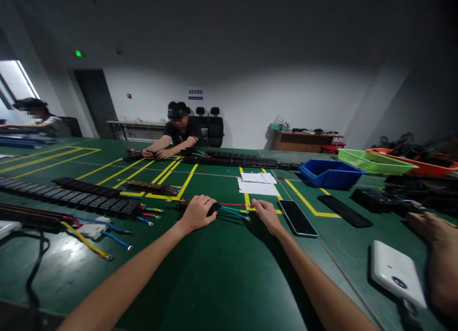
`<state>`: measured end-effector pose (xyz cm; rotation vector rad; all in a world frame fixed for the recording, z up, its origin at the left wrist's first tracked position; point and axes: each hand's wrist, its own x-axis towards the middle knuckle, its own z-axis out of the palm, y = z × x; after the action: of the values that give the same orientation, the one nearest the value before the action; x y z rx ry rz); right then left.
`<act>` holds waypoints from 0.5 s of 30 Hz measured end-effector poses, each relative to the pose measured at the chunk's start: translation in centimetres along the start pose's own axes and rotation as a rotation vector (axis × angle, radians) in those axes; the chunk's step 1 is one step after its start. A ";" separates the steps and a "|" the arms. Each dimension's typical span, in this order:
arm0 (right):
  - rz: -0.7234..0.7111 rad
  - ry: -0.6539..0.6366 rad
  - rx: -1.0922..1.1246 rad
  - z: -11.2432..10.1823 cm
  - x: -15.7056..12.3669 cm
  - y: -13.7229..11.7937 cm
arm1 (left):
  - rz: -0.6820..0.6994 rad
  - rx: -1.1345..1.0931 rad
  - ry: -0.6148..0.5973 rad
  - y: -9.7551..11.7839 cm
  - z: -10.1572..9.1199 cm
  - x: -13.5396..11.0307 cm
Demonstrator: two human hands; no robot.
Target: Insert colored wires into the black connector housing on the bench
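My left hand is closed over a dark wire assembly lying on the green table; most of that assembly is hidden under the palm. Out of its right end run a red wire, a green wire and a blue wire, with ring terminals on the loose ends. The far end of the red wire is pinched by my right hand, whose fingertips hide part of that end. A smartphone lies just right of my right hand.
Left, black power strips and wire bundles lie in rows. White papers, a blue bin, a black slab and a white device are right. A co-worker sits opposite; another person's hand enters right.
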<state>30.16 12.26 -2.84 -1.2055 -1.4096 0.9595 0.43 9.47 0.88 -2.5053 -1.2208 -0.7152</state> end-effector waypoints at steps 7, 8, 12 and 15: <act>-0.151 0.021 -0.279 0.3 0.1 -0.5 | -0.169 0.163 0.120 -0.3 0.2 -0.4; -0.160 0.023 -0.290 0.4 0.1 -0.6 | -0.181 0.180 0.135 -0.3 0.2 -0.4; -0.165 0.054 -0.272 0.5 0.1 -0.8 | -0.176 0.145 0.095 0.0 0.2 -0.6; -0.174 0.134 -0.243 0.4 0.0 -0.8 | -0.127 0.097 0.018 0.4 -0.2 -0.4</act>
<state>29.62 12.13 -2.12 -1.2747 -1.5258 0.5898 0.52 8.89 0.81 -2.3552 -1.3842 -0.6887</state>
